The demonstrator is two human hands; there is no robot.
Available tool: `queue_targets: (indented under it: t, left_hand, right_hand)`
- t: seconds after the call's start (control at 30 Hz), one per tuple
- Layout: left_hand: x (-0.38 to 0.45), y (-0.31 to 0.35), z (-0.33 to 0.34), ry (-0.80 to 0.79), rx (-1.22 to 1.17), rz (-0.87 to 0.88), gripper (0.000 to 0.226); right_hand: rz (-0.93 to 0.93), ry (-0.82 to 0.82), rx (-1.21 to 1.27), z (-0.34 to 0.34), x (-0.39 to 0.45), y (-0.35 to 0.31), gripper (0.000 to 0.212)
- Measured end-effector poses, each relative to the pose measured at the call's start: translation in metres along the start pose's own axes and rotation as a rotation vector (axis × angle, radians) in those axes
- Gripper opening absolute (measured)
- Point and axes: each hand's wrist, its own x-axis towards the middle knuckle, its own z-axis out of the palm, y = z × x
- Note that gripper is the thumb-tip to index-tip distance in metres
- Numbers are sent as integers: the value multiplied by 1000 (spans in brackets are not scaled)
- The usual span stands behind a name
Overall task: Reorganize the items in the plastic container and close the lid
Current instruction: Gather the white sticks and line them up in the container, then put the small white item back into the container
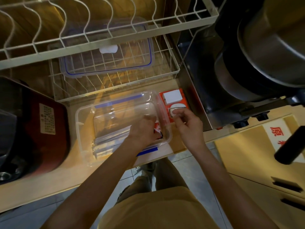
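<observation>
A clear plastic container (85, 129) with blue clips stands open on the wooden counter. Inside lie flat clear packets (109, 142) along its near-left side. My left hand (143, 131) reaches into the container's right end and is closed on a small red-and-white packet (158, 133). My right hand (186, 124) hovers just outside the container's right wall, fingers pinched on a small white round item (177, 108) over an orange package (173, 98). The clear lid (107, 63) with a blue seal rests on the lower wire rack behind the container.
A white wire dish rack (165, 75) stands behind the container, with an upper tier overhead. A dark red appliance (38, 123) sits at the left. A large metal pot and black stove (247, 63) crowd the right. The counter edge runs just below my wrists.
</observation>
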Motion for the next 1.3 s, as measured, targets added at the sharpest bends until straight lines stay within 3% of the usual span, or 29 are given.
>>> queue_targets:
  t: [0.13,0.23,0.47,0.67,0.87,1.1,1.3]
  left_hand:
    - [0,13,-25,109,-42,44,25]
    - [12,24,-49,192,-125,77,18]
    - [55,47,-61,172,94,209,44]
    - [79,47,-43,121,372,207,31]
    - [84,37,-36,186,248,266,27]
    - [52,28,-75,180,-75,266,32]
    - [14,-10,-97,145,-20,338,41]
  right_hand:
    - [8,133,-146,-4,9,5,21]
    - [39,149,-244,-4,17,7,38]
    - [112,157,-317,8,25,9,64]
    - [138,160,-347,13,30,14,58]
    - [134,135,-374,8,30,15,58]
    - [120,113,-259,-3,30,4,52]
    - [45,137,-163,-10,34,-22,52]
